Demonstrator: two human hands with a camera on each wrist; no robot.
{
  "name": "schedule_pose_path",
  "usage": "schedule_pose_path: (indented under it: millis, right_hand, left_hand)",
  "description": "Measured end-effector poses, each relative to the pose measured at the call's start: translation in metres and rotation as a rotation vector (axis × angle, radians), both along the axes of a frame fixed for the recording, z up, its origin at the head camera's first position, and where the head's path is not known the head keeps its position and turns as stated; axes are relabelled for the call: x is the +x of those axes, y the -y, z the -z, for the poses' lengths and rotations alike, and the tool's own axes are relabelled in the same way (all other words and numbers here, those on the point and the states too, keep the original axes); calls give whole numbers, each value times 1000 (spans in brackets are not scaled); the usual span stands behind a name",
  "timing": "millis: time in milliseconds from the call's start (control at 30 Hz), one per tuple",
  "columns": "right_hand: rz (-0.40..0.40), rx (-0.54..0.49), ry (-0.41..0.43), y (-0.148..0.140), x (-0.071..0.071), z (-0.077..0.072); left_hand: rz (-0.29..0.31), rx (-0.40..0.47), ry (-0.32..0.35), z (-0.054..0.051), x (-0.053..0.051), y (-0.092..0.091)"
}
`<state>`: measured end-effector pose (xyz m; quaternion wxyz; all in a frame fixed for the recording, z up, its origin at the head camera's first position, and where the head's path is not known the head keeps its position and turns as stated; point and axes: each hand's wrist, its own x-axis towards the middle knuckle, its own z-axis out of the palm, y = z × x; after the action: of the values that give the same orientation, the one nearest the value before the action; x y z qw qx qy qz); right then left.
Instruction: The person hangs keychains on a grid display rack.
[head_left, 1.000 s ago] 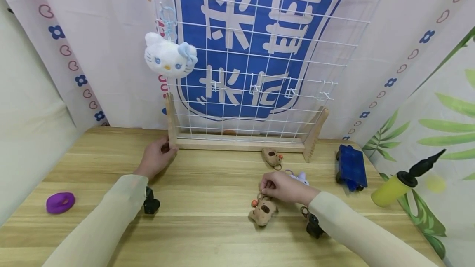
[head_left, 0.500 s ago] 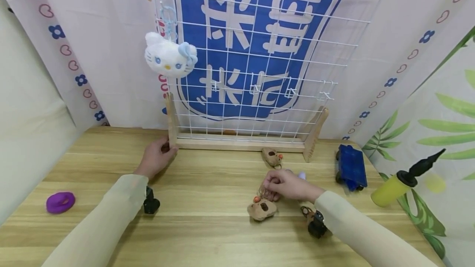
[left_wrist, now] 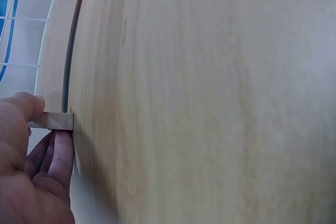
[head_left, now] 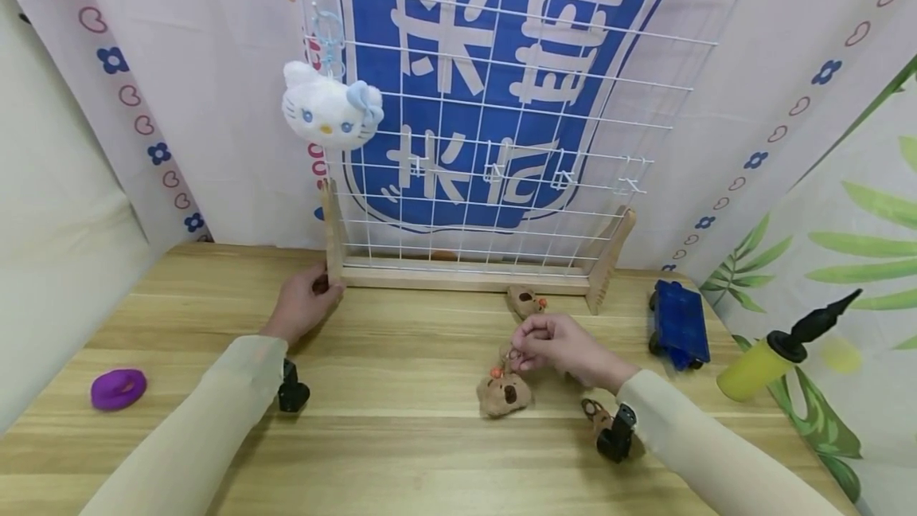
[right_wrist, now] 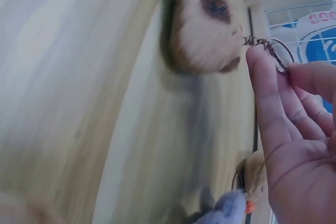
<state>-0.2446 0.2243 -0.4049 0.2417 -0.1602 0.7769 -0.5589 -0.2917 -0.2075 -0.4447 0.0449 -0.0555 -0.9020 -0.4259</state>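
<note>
You seem to be at the picking-up step, your right hand [head_left: 566,350] pinching the key ring [right_wrist: 285,46] of the brown plush [head_left: 505,395] low at the desk [head_left: 401,452] (touching or not, I can't tell), your left hand [head_left: 301,305] gripping the wooden upright [head_left: 333,233], so the next move likely calls for a steady lift.

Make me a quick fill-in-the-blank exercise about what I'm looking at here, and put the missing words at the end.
1. The right grip pinches a round metal ____, joined by a chain to a brown plush.
2. The upright that the left grip holds is made of ____.
3. The bow on the white cat plush is light ____.
4. The toy cart is ____.

Missing words: ring; wood; blue; blue.
</note>
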Motion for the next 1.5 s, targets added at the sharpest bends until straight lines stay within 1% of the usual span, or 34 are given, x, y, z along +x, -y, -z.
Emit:
schedule_pose_path:
  millis: [133, 367, 667, 800, 900, 1033, 1133, 1400, 1500]
  right_hand:
    - [30, -11, -20, 4, 1, -4]
    - [87, -61, -32, 13, 2, -14]
    - [107, -78, -113, 25, -2, -36]
    - [115, -88, -120, 33, -4, -48]
    - [131, -88, -135, 41, -7, -56]
    - [148, -81, -190, 52, -13, -68]
    - [161, -88, -213, 61, -17, -77]
    - [194, -137, -248, 92, -32, -102]
    - [205, -151, -264, 103, -36, -109]
  left_hand:
    - [-2, 5, 6, -1, 0, 0]
    - [-6, 5, 13, 0, 0, 0]
    - [-3, 13, 3, -1, 1, 0]
    - [-2, 12, -2, -2, 1, -1]
    - [0, 13, -5, -1, 1, -1]
    - [0, 11, -7, 0, 0, -1]
    - [1, 12, -16, 0, 0, 0]
    - [-1, 16, -11, -1, 2, 0]
    - [-3, 16, -13, 0, 1, 1]
